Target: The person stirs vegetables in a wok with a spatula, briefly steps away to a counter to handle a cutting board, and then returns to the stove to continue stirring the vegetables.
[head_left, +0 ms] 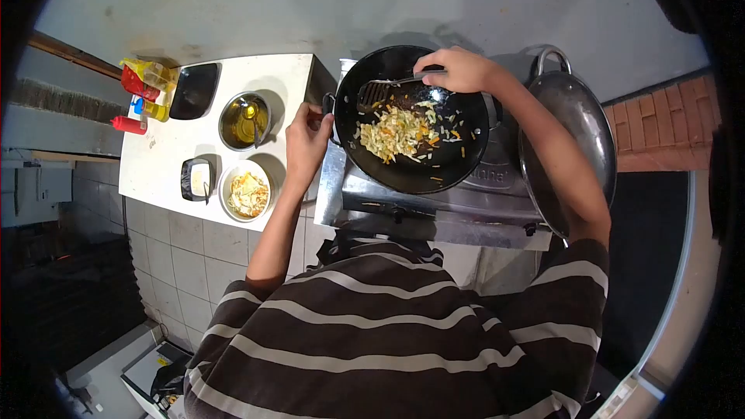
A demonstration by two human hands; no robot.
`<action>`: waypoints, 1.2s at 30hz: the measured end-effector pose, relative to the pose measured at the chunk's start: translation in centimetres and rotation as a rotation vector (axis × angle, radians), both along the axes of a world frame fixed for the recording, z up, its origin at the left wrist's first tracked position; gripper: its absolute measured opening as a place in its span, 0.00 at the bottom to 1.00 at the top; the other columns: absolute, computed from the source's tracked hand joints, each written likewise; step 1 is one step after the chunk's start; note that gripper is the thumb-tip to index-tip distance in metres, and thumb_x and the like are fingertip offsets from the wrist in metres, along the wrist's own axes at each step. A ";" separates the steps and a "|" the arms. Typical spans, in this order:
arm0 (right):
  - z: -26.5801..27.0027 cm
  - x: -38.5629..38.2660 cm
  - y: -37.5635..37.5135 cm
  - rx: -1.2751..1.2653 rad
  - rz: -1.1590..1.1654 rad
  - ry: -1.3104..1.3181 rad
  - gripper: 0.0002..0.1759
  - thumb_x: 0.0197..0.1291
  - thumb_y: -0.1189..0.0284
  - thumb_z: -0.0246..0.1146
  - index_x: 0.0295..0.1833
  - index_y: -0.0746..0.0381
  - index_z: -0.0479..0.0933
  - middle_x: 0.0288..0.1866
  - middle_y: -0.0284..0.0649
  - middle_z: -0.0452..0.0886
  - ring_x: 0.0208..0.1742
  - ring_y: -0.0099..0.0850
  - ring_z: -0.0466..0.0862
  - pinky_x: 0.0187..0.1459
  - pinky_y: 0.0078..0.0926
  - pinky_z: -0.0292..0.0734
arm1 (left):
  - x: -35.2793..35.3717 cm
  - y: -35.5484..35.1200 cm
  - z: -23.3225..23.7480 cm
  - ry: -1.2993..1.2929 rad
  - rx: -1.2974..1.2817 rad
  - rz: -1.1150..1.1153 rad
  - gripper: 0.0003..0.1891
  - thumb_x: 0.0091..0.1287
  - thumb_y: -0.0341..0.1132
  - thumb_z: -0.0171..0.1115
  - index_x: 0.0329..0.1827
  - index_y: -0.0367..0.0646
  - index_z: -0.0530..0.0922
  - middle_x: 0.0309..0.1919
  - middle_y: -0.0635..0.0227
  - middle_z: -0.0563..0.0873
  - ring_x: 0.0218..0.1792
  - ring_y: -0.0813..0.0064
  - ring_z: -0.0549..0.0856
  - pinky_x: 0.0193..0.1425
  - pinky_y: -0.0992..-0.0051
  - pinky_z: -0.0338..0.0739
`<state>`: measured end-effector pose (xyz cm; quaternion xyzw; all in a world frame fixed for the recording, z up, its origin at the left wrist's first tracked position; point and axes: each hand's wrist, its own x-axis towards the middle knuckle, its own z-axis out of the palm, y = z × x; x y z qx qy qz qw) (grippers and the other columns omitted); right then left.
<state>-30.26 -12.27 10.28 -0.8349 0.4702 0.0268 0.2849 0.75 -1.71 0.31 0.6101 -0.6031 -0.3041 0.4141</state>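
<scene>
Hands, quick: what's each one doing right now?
Left hand: closed on the side handle of the black wok.
Right hand: closed, holding the slotted spatula.

A: ok so how's this kitchen laid out?

B: stove [442, 217] in the middle, wall [450, 0] behind it. wok [458, 167] sits on the stove, chopped food [396, 136] in it, and the spatula [375, 94] is in there too, toward the back left. big pan [574, 101] is just right of the wok.

A: and the left side?

B: that's the table [159, 159]. bottles [129, 125] along its left edge, flat tray [195, 91] at the back beside them. pot [225, 126] is right of the tray, ladle [256, 133] in it. up front there's a small dish [188, 192] with a spoon [206, 192] in it, and a bowl [224, 195] just right of that.
</scene>
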 end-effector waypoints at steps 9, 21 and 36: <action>1.9 1.1 0.8 -0.062 -0.047 -0.053 0.16 0.70 0.64 0.64 0.59 0.59 0.83 0.50 0.48 0.89 0.51 0.45 0.88 0.53 0.40 0.80 | 0.4 -0.2 -0.5 0.044 -0.002 -0.040 0.11 0.70 0.31 0.70 0.43 0.34 0.77 0.26 0.63 0.83 0.27 0.79 0.78 0.35 0.74 0.75; 8.5 3.0 11.6 -0.414 0.035 0.171 0.13 0.71 0.64 0.61 0.57 0.48 0.85 0.34 0.43 0.87 0.39 0.48 0.86 0.42 0.48 0.80 | 0.8 -0.7 -1.2 0.135 -0.024 -0.096 0.11 0.72 0.33 0.69 0.42 0.35 0.76 0.26 0.67 0.81 0.28 0.80 0.76 0.34 0.75 0.72; 6.9 3.7 9.8 -0.403 0.232 0.087 0.13 0.54 0.72 0.69 0.47 0.51 0.87 0.28 0.42 0.85 0.33 0.46 0.87 0.34 0.46 0.79 | 1.2 -0.6 -1.4 0.158 0.049 -0.109 0.10 0.74 0.32 0.68 0.42 0.35 0.76 0.29 0.70 0.83 0.31 0.84 0.79 0.38 0.79 0.74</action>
